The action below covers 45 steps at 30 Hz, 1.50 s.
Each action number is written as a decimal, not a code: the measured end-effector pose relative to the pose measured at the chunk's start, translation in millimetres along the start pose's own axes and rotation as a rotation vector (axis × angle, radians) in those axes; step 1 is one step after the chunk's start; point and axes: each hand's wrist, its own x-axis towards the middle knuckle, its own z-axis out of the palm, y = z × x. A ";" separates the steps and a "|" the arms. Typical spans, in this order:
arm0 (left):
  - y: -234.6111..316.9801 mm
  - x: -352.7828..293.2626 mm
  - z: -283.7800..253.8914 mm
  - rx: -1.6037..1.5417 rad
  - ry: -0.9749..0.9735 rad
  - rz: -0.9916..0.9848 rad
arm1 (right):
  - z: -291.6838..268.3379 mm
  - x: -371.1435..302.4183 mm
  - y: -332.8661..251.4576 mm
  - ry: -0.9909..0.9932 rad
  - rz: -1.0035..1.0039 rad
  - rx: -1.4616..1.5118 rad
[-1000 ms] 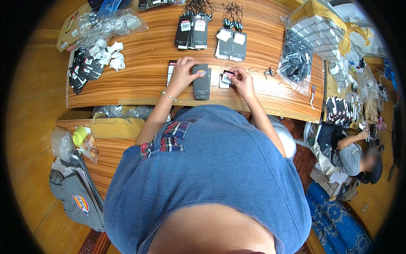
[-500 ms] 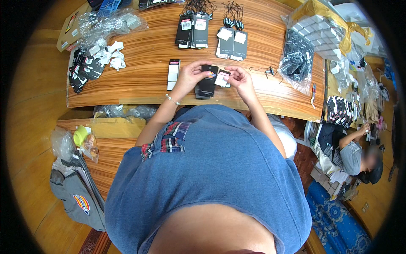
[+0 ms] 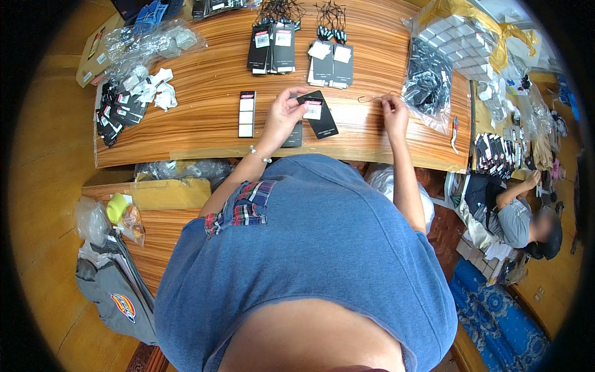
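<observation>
Black card makes up the one hang tag in hand, held above the table near its front edge; its long axis slants, top toward 11 o'clock, bottom toward 5, with one white sticker facing up. At its 9 o'clock, the left hand pinches it between thumb and fingers. At 3 o'clock, the right hand has its fingertips together at a thin dark cord; whether they grip it, I cannot tell. One grey stack of tags lies at 7 o'clock, partly hidden. Farther toward 9 o'clock lies one sticker strip, its length running 12 to 6. Two strung groups of tags, one at 11 o'clock and one at 12, each show two side-by-side stacks. One clear bag between 2 and 3 o'clock contains black cords; beyond, at 2, many white boxes sit in wrapping.
</observation>
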 end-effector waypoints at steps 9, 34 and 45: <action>-6.9 3.2 0.6 -0.027 -0.084 0.058 | -18.6 16.1 14.1 -0.124 -0.063 -0.216; 29.5 16.2 46.6 0.169 -0.406 0.193 | -79.0 8.5 -140.9 -0.418 -0.052 0.315; 36.4 17.6 42.5 0.074 -0.631 0.075 | -62.0 -1.0 -153.8 -0.655 0.147 0.712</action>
